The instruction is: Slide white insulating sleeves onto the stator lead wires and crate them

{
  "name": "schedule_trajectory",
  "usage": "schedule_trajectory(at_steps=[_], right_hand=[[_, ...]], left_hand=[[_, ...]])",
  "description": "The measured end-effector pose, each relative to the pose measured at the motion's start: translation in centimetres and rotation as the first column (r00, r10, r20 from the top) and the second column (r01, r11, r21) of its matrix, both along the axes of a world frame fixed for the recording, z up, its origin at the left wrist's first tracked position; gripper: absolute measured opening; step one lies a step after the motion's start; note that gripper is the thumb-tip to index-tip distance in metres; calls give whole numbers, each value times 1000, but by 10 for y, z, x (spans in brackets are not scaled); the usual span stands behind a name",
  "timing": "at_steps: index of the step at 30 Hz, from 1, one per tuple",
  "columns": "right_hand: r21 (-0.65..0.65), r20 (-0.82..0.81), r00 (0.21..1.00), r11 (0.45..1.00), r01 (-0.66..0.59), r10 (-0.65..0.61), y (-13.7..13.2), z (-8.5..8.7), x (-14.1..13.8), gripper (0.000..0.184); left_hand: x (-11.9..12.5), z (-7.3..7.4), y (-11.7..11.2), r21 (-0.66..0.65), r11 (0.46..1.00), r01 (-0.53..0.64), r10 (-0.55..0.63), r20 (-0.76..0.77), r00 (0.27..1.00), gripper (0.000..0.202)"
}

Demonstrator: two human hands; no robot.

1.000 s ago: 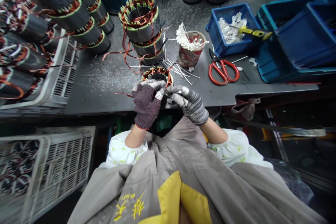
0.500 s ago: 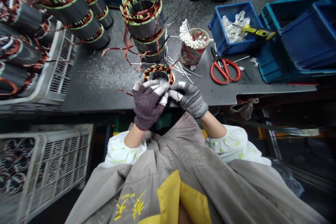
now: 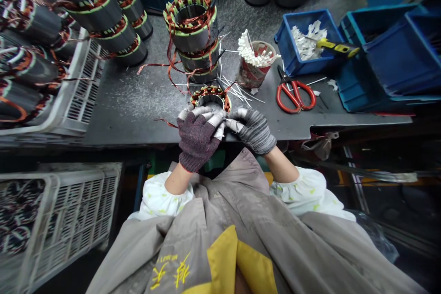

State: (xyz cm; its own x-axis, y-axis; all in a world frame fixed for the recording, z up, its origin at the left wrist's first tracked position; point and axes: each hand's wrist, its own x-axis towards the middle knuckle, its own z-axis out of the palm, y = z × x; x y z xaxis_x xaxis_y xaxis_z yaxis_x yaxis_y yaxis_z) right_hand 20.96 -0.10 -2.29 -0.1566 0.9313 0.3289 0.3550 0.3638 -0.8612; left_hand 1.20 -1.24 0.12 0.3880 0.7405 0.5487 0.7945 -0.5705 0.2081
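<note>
A motor stator with copper windings stands near the table's front edge, its near side hidden by my gloves. My left hand, in a dark purple glove with white-wrapped fingertips, is curled over the stator's near rim and grips it. At the rim's right side, my right hand, in a grey striped glove, pinches its fingertips together close to the left fingers. Whatever lies between the right fingertips is too small to make out. Behind them rises a stack of stators with copper leads hanging down.
A tub of white sleeves stands behind my right hand, with loose white tubes beside it. Red-handled scissors lie to the right. A blue bin carries a yellow cutter. Crated stators fill the left.
The view has shifted slightly, so the table items appear a little lower and mostly farther right. Both hands keep their places at the stator, with barely any finger movement.
</note>
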Motion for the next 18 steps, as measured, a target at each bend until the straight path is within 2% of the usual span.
schedule_trajectory(at_steps=[3, 5, 7, 10, 13, 14, 15, 17, 18], right_hand=[[94, 168, 985, 994, -61, 45, 1, 2, 1, 33], [151, 266, 964, 987, -46, 5, 1, 5, -3, 39], [236, 289, 955, 972, -5, -65, -1, 12, -7, 43], [373, 128, 977, 921, 114, -172, -10, 32, -6, 40], [346, -181, 957, 896, 278, -227, -16, 53, 6, 36], [307, -210, 957, 917, 257, -198, -15, 56, 10, 36], [257, -180, 974, 949, 182, -138, -13, 57, 14, 36], [100, 20, 996, 991, -89, 88, -6, 54, 16, 37], [-3, 92, 976, 980, -199, 199, -3, 49, 15, 38]], left_hand=[[-1, -2, 0, -36, 999, 7, -8, -21, 1000, 30], [1, -3, 0, -45, 999, -12, 11, -24, 1000, 30], [3, -4, 0, -20, 999, -40, 40, 5, 999, 31], [6, -4, 1, 3, 997, -77, 77, 61, 995, 29], [5, -1, 2, -26, 996, -84, 86, 66, 994, 26], [4, 0, 2, -33, 996, -81, 83, 59, 995, 26], [4, 1, 1, -39, 996, -78, 80, 48, 996, 26], [1, 1, -1, -48, 997, -60, 62, 23, 998, 28], [-1, 0, -2, -53, 997, -54, 55, 13, 998, 29]])
